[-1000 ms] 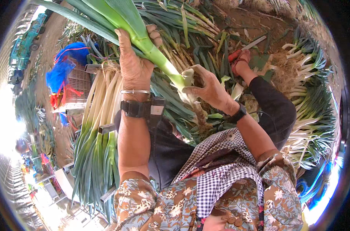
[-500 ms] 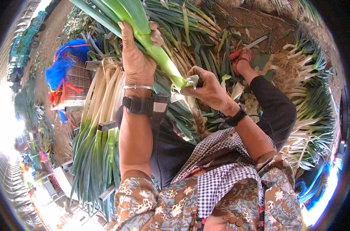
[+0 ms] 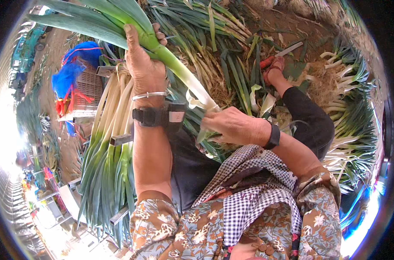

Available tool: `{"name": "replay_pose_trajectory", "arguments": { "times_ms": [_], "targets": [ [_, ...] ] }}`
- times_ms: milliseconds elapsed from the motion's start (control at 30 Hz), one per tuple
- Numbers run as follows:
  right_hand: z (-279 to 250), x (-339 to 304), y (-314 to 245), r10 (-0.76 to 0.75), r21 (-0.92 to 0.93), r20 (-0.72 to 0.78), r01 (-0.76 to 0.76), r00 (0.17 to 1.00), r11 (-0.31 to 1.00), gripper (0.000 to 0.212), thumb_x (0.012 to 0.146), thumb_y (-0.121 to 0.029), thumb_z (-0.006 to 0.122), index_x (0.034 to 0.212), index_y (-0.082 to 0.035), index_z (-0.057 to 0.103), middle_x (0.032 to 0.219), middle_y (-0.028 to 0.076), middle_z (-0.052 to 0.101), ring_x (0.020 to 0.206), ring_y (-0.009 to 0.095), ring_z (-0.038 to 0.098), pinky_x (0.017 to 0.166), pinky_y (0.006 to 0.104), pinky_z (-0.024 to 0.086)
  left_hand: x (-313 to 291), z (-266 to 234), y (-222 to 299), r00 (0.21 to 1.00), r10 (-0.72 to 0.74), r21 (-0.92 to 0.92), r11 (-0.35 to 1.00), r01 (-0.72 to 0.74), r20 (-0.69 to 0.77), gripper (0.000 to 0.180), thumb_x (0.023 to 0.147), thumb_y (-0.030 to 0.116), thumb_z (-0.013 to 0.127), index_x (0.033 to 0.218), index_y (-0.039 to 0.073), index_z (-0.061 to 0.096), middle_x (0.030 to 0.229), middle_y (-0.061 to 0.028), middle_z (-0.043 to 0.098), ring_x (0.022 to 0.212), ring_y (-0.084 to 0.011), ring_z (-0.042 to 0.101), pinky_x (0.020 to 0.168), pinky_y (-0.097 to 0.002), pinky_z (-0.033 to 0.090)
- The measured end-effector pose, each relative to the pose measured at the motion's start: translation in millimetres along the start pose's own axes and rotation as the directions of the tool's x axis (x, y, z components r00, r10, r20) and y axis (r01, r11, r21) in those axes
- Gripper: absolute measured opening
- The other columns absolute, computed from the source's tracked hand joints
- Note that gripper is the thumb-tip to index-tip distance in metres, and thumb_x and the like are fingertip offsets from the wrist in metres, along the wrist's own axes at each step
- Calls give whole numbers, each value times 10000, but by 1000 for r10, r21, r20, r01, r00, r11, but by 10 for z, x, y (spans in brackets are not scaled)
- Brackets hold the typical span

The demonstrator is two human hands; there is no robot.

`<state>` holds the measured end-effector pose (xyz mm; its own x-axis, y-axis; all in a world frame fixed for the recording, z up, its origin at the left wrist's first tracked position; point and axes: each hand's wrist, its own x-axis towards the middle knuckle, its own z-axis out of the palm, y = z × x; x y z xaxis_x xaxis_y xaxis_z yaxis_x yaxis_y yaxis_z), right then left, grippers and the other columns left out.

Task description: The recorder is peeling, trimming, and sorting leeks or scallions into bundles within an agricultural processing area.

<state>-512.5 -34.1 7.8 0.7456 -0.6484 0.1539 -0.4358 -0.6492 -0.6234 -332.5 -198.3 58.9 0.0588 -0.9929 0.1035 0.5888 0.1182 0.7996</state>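
My left hand is wrapped round the upper stalk of a leek, where the green leaves fan out to the upper left. Its white shank slants down to the right, with a loose curl of peeled skin on it. At the root end is my right hand, fingers bent and closed. From under these fingers hangs a pale green strip of leaf, smeared by motion. The right fingertips and the leek's very end are partly hidden.
Leeks stand bundled in a metal-framed rack at my left. Beyond it sits a crate with blue netting. More leeks lie ahead, and others line the right. A long blade lies near my foot.
My right hand has moved down and turned, drawing a strip of outer leaf off the leek. My left hand has shifted slightly left with the leek, whose shank now shows whiter.
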Motion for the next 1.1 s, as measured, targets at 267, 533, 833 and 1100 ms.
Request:
{"name": "replay_pose_trajectory", "arguments": {
  "times_ms": [267,533,833,1100],
  "targets": [
    [-52,235,-42,167,-70,-611,-263,774,962,383,736,-150,707,1068,-64,539,990,115,550,874,274,580,718,372,474,-22,-13,-50,997,-71,-46,996,73,40,367,883,260,608,1169,62,489,981,-151,631,772,-234,580,684,-349,490],
    [122,410,251,57,-500,-347,-236,936,833,218,720,-72,603,936,-46,583,899,90,506,805,229,560,678,339,467,-21,-62,13,978,-70,-60,996,60,-196,356,859,288,661,1099,87,492,920,-116,606,782,-240,561,745,-397,486],
    [918,-886,592,359,-72,519,-379,776,923,233,790,-79,583,1010,-3,567,978,180,587,850,345,604,733,421,498,69,-250,421,887,239,63,970,-233,-394,356,891,312,606,1077,35,481,884,-89,582,710,-189,543,679,-333,485],
    [-121,320,375,257,-23,-405,-291,877,956,335,815,-150,657,1101,-7,558,975,195,584,833,351,624,719,420,500,103,-353,334,947,139,-43,987,-158,-290,405,901,330,605,1128,24,467,899,-134,588,746,-211,557,679,-371,497]
  ]
}}
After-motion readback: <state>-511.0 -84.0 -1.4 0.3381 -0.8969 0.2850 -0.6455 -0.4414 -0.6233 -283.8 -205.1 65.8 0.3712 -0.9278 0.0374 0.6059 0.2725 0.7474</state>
